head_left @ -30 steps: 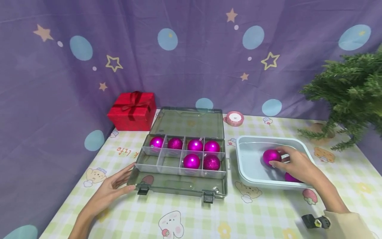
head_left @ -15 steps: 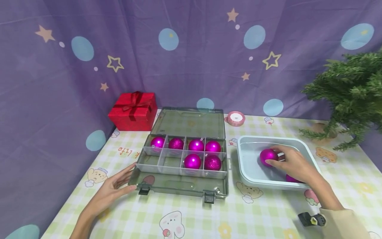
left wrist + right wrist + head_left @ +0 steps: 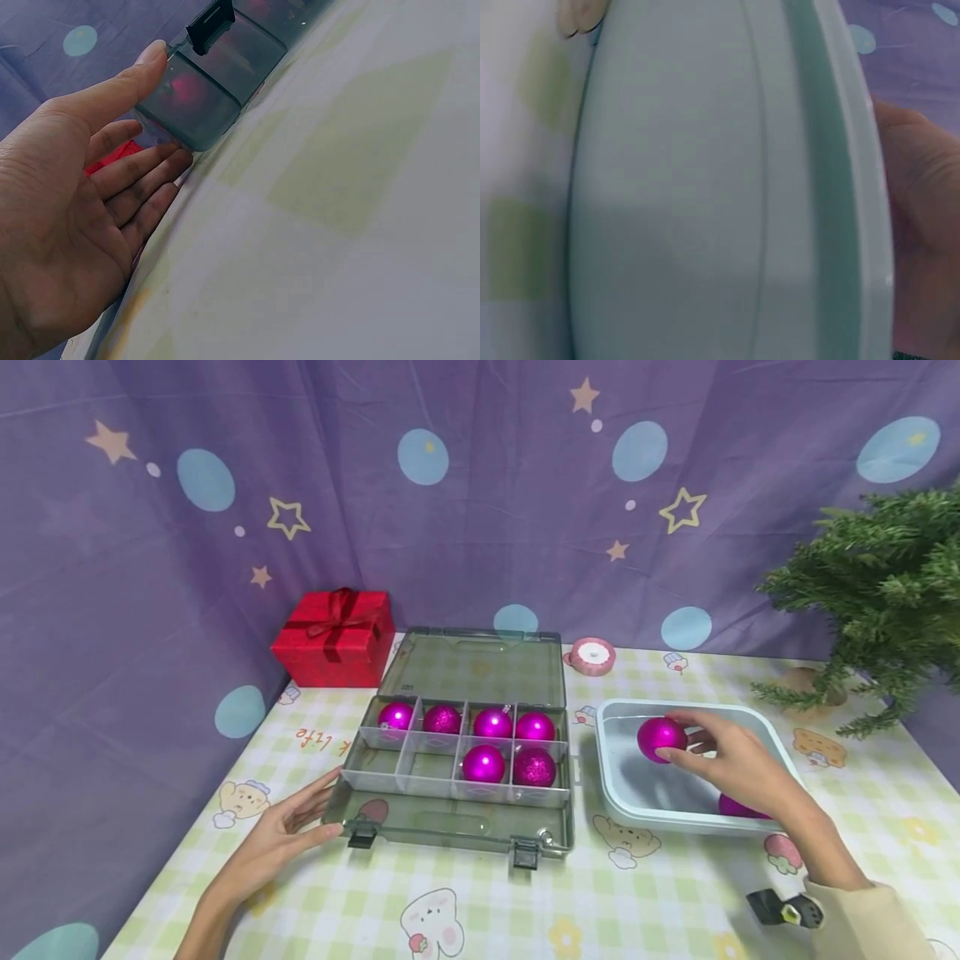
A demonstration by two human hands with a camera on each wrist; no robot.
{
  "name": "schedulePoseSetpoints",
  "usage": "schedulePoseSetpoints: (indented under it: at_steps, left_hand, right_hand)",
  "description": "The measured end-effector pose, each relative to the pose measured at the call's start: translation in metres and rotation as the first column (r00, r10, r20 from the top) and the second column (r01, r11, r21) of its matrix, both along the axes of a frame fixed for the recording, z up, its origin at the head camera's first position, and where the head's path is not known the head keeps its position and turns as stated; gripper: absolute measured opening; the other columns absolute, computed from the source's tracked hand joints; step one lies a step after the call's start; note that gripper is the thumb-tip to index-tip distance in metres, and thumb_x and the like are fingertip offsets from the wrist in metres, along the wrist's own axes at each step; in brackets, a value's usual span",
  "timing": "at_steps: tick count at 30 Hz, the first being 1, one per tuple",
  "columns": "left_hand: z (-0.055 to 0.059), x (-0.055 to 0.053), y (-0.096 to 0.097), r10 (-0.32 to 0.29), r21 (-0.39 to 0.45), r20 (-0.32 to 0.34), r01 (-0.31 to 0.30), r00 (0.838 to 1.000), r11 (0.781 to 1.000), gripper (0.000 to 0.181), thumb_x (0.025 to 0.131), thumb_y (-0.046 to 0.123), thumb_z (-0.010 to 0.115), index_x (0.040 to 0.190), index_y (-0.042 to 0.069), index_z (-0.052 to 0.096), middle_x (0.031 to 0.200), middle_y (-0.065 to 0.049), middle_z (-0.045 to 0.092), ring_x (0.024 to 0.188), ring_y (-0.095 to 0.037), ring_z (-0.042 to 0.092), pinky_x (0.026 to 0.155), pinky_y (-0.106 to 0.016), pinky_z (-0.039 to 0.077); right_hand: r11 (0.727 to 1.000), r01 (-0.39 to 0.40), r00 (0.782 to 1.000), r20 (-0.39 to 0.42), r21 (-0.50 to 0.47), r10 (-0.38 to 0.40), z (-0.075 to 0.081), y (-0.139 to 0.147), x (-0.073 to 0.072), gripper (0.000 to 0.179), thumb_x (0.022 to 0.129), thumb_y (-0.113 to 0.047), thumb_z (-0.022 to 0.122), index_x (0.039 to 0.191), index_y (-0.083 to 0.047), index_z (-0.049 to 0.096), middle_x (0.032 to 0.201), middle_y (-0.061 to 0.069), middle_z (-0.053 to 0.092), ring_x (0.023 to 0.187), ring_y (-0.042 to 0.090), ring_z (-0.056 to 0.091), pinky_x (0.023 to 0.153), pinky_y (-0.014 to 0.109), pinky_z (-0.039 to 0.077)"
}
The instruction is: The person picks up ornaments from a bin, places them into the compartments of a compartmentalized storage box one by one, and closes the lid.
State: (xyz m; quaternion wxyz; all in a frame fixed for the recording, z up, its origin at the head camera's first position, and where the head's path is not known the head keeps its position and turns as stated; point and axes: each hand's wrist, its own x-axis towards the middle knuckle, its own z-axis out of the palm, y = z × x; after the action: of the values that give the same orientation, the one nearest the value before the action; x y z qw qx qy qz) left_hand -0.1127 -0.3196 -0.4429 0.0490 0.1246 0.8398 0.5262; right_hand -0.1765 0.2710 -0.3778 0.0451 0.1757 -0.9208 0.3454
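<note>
Over the pale blue basin (image 3: pixel 611 806), my right hand (image 3: pixel 738 764) pinches a magenta Christmas ball (image 3: pixel 660 740) between thumb and fingers. Another magenta ball (image 3: pixel 738 807) lies in the basin, partly hidden by that hand. My left hand (image 3: pixel 273 837) rests with its fingers and thumb extended against the near left corner of a smoky clear divided case (image 3: pixel 450 822); the left wrist view shows the fingertips (image 3: pixel 180 156) by its side. The case's lid (image 3: pixel 480 668) is folded back. Magenta balls (image 3: pixel 483 765) fill the back compartments and the front two on the right. In the right wrist view the basin's wall (image 3: pixel 690 180) hides most of my hand.
A red gift box (image 3: pixel 336 639) stands behind the case on the left. A pink ribbon roll (image 3: pixel 592 657) lies behind, between case and basin. At right, a green artificial tree (image 3: pixel 892 602) leans over the table. A black strap-like item (image 3: pixel 783 907) is near my right sleeve.
My right hand has lifted the ball slightly and carried it left inside the basin area. The left hand and the case stay where they were.
</note>
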Motion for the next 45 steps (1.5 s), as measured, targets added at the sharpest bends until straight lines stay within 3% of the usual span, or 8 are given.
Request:
schedulePoseSetpoints:
  at_steps: [3, 9, 14, 16, 21, 23, 33, 45]
  left_hand:
    - [0.000, 0.000, 0.001, 0.004, -0.006, 0.005, -0.004, 1.000, 1.000, 0.067, 0.102, 0.012, 0.068, 0.162, 0.016, 0.038, 0.159, -0.017, 0.041, 0.132, 0.006, 0.044, 0.104, -0.011, 0.040]
    - [0.003, 0.000, 0.003, 0.014, -0.027, 0.015, -0.013, 1.000, 1.000, 0.068, 0.102, 0.015, 0.069, 0.162, 0.017, 0.037, 0.159, -0.014, 0.042, 0.139, -0.018, 0.046, 0.103, -0.013, 0.041]
    - [0.002, 0.000, 0.002, 0.012, -0.035, 0.005, -0.012, 1.000, 0.999, 0.068, 0.102, 0.015, 0.069, 0.162, 0.019, 0.038, 0.158, -0.014, 0.044, 0.132, 0.001, 0.046, 0.103, -0.013, 0.041]
    - [0.003, 0.000, 0.002, 0.012, -0.039, 0.006, -0.012, 1.000, 0.999, 0.068, 0.102, 0.015, 0.069, 0.162, 0.019, 0.038, 0.158, -0.014, 0.044, 0.133, 0.000, 0.047, 0.103, -0.013, 0.041]
    - [0.003, 0.000, 0.002, 0.013, -0.039, 0.012, -0.012, 1.000, 0.999, 0.068, 0.102, 0.015, 0.069, 0.162, 0.019, 0.037, 0.159, -0.015, 0.043, 0.140, -0.030, 0.044, 0.103, -0.014, 0.042]
    - [0.003, -0.001, 0.002, 0.011, -0.037, 0.014, -0.011, 1.000, 0.999, 0.068, 0.102, 0.015, 0.069, 0.162, 0.018, 0.037, 0.159, -0.015, 0.043, 0.140, -0.036, 0.042, 0.103, -0.014, 0.041]
    - [0.002, -0.001, 0.001, 0.007, -0.026, 0.010, -0.006, 1.000, 1.000, 0.068, 0.102, 0.015, 0.069, 0.162, 0.019, 0.038, 0.159, -0.015, 0.043, 0.131, 0.004, 0.046, 0.103, -0.014, 0.042]
    - [0.001, 0.000, 0.001, 0.012, -0.028, 0.011, -0.011, 1.000, 1.000, 0.068, 0.102, 0.015, 0.069, 0.162, 0.018, 0.038, 0.159, -0.015, 0.043, 0.132, 0.001, 0.045, 0.103, -0.013, 0.041]
  right_hand:
    - [1.000, -0.004, 1.000, 0.011, -0.016, 0.004, 0.006, -0.004, 0.000, 0.053, 0.094, -0.023, 0.080, 0.138, -0.001, 0.061, 0.120, 0.018, 0.071, 0.099, 0.032, 0.072, 0.077, 0.025, 0.059]
    - [0.998, -0.024, 1.000, 0.010, -0.055, 0.025, 0.017, -0.014, 0.001, 0.051, 0.094, -0.022, 0.080, 0.139, -0.005, 0.062, 0.124, 0.015, 0.070, 0.101, 0.031, 0.072, 0.079, 0.024, 0.058]
    - [0.995, -0.064, 0.998, 0.000, -0.072, 0.064, 0.019, -0.025, -0.002, 0.050, 0.094, -0.019, 0.080, 0.138, -0.005, 0.062, 0.126, 0.013, 0.070, 0.101, 0.029, 0.072, 0.082, 0.025, 0.059]
    - [0.994, -0.077, 0.997, 0.000, -0.077, 0.077, 0.019, -0.030, -0.004, 0.051, 0.094, -0.019, 0.080, 0.139, -0.005, 0.062, 0.127, 0.012, 0.069, 0.101, 0.028, 0.072, 0.082, 0.026, 0.059]
    - [0.990, -0.103, 0.995, -0.002, -0.093, 0.103, 0.022, -0.043, -0.007, 0.052, 0.094, -0.020, 0.080, 0.140, -0.005, 0.062, 0.129, 0.011, 0.069, 0.102, 0.026, 0.071, 0.084, 0.030, 0.059]
    - [0.987, -0.123, 0.992, -0.014, -0.099, 0.122, 0.023, -0.049, -0.009, 0.050, 0.094, -0.019, 0.080, 0.139, -0.004, 0.063, 0.128, 0.011, 0.069, 0.101, 0.026, 0.071, 0.085, 0.033, 0.059]
    - [0.976, -0.171, 0.985, -0.002, -0.133, 0.172, 0.019, -0.078, -0.021, 0.049, 0.093, -0.021, 0.080, 0.137, -0.005, 0.064, 0.126, 0.008, 0.070, 0.100, 0.022, 0.071, 0.088, 0.043, 0.059]
    - [0.942, -0.253, 0.963, 0.035, -0.220, 0.267, 0.017, -0.118, -0.031, 0.051, 0.092, -0.021, 0.081, 0.136, -0.004, 0.064, 0.119, 0.006, 0.071, 0.099, 0.021, 0.071, 0.086, 0.045, 0.060]
